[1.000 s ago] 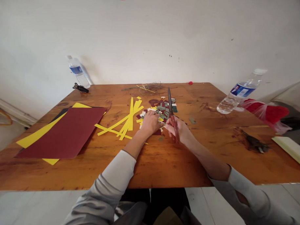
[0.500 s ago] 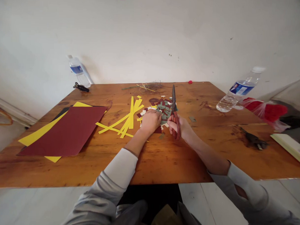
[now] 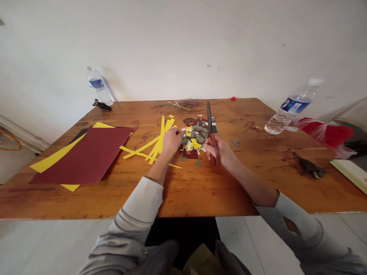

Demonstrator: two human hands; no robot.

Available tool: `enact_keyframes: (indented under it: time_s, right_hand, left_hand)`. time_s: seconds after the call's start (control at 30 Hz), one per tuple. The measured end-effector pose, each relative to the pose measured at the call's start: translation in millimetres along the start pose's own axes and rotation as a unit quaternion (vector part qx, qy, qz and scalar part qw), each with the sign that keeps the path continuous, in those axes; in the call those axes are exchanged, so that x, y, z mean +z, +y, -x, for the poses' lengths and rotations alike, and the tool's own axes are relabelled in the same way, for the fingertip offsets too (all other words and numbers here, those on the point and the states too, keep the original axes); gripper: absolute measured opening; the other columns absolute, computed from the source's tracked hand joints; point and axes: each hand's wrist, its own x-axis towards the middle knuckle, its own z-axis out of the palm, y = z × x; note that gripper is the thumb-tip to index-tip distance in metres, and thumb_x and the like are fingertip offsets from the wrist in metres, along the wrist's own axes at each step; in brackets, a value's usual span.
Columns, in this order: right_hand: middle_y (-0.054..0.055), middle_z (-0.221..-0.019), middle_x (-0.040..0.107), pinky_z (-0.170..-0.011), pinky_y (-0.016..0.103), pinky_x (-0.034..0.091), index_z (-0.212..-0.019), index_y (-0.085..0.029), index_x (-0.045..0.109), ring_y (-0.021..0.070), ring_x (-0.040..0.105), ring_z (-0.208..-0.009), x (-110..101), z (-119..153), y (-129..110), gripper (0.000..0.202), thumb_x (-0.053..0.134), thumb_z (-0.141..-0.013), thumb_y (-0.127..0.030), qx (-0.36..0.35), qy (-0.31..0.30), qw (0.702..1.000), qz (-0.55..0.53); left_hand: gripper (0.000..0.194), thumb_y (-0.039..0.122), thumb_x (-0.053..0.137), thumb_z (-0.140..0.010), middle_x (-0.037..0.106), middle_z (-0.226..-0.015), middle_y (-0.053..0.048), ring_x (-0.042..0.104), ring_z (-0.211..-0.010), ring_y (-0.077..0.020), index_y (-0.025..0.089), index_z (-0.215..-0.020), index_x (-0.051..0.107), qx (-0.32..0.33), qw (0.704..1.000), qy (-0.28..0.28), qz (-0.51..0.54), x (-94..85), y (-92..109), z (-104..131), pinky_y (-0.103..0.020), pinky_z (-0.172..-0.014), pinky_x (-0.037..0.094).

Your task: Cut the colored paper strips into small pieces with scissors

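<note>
My right hand (image 3: 217,150) is closed round the red handles of a pair of scissors (image 3: 210,122), whose dark blades point up and away from me. Below and left of the blades lies a heap of small cut paper pieces (image 3: 198,134) in grey-green, maroon, yellow and white. At the heap's left edge is my left hand (image 3: 171,142), its fingers drawn together. Whatever may be between those fingertips is too small to make out. Yellow paper strips (image 3: 154,146) lie crossed on the table beside and partly behind the left hand.
Maroon and yellow sheets (image 3: 83,156) are stacked at left on the wooden table (image 3: 133,200). Dry twigs (image 3: 184,104) lie at the back. Water bottles stand at left (image 3: 99,86) and right (image 3: 289,109). A black plug (image 3: 310,166) and a red bundle in plastic (image 3: 328,132) are at right.
My left hand has moved left off the heap, uncovering yellow pieces on it, and its fingers have drawn together. The scissors stay in my right hand. The view has shifted slightly.
</note>
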Motion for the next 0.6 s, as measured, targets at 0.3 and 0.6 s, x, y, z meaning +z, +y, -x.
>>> enact_keyframes:
  time_s: [0.3, 0.6]
  right_hand:
    - [-0.008, -0.047, 0.053, -0.040, 0.024, 0.037, -0.082, -0.024, 0.050, 0.0124, 0.050, -0.039, -1, 2, -6, 0.014, 0.063, -0.082, -0.029, 0.019, -0.010, 1.000, 0.011]
    - [-0.009, -0.048, 0.053, -0.039, 0.022, 0.034, -0.081, -0.024, 0.050, 0.0103, 0.048, -0.036, -1, 0, -5, 0.017, 0.066, -0.082, -0.030, 0.016, -0.011, 1.000, 0.015]
  left_hand:
    - [0.022, 0.006, 0.077, -0.063, 0.067, -0.076, -0.006, 0.066, -0.084, -0.0259, 0.023, -0.065, 0.062, 0.103, 0.961, -0.148, -0.210, -16.9, -3, 8, -0.034, -0.081, 0.051]
    - [0.017, 0.005, 0.065, -0.075, 0.068, -0.081, -0.003, 0.064, -0.080, -0.0206, 0.020, -0.082, 0.061, 0.068, 0.965, -0.157, -0.200, -16.4, 12, 16, -0.031, -0.077, 0.048]
